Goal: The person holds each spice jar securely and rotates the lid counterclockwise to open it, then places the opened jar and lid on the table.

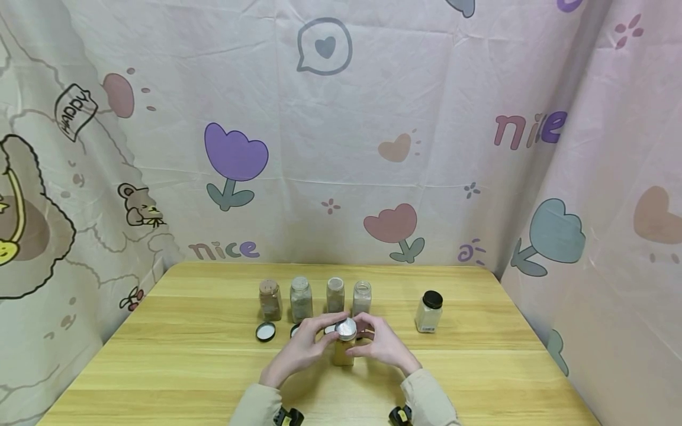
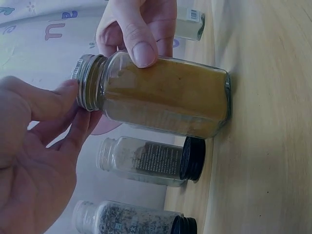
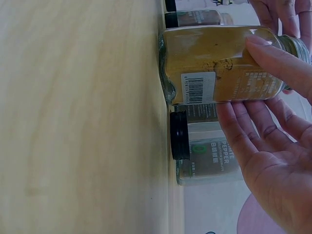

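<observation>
A square glass spice jar (image 1: 343,356) of yellow-brown powder stands upright on the table, its round silvery top (image 1: 346,329) facing up. With thumb and fingers, my left hand (image 1: 308,346) pinches that top from the left; in the left wrist view the thumb presses its ridged edge (image 2: 88,83). My right hand (image 1: 382,343) holds the jar's glass body, thumb on the near face and fingers behind, as the right wrist view shows. A barcode label (image 3: 198,87) is on the glass low down.
Behind the hands stand several lidless spice jars in a row, from a brown one (image 1: 270,303) to a pale one (image 1: 362,297). Black lids, one at the left (image 1: 265,332), lie before them. Off right is a white-filled jar (image 1: 428,316) with its black lid on. A printed curtain (image 1: 319,106) hangs behind.
</observation>
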`<state>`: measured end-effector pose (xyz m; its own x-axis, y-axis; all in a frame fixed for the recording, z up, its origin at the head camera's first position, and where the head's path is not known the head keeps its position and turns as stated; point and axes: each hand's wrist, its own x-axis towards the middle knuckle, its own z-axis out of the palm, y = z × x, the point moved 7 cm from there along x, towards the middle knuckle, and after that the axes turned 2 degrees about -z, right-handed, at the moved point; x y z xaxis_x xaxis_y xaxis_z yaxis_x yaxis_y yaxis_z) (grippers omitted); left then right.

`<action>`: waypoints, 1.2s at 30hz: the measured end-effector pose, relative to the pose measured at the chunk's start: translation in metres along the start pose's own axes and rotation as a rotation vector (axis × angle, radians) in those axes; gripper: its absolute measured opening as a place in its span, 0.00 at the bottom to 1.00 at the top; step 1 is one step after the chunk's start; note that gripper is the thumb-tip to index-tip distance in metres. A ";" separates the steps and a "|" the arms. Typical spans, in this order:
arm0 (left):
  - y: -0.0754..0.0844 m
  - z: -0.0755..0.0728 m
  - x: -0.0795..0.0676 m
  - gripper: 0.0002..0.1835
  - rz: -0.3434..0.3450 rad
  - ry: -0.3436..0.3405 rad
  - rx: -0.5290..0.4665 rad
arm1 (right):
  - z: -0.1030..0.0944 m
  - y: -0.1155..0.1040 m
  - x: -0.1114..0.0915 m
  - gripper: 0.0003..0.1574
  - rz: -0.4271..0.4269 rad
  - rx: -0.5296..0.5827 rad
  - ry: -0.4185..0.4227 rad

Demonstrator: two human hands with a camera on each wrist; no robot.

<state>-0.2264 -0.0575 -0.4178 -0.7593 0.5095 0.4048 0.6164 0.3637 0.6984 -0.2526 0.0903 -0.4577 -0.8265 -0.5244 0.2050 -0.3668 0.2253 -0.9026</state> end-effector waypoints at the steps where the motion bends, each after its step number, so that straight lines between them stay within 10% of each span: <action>1: -0.001 0.000 0.000 0.21 -0.005 0.014 0.006 | 0.000 0.000 0.000 0.32 0.001 0.000 0.000; 17: -0.002 -0.008 0.000 0.23 -0.049 0.221 0.043 | 0.000 0.001 -0.001 0.32 0.007 -0.002 -0.005; 29: 0.001 0.000 0.001 0.20 -0.003 0.012 -0.003 | 0.000 0.000 0.000 0.33 0.019 -0.003 -0.003; 36: 0.000 0.000 0.001 0.19 -0.030 0.025 -0.018 | 0.000 0.001 0.000 0.32 0.012 -0.005 -0.003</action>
<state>-0.2271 -0.0571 -0.4175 -0.7826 0.4791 0.3975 0.5893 0.3646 0.7209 -0.2527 0.0909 -0.4582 -0.8295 -0.5239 0.1935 -0.3593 0.2353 -0.9031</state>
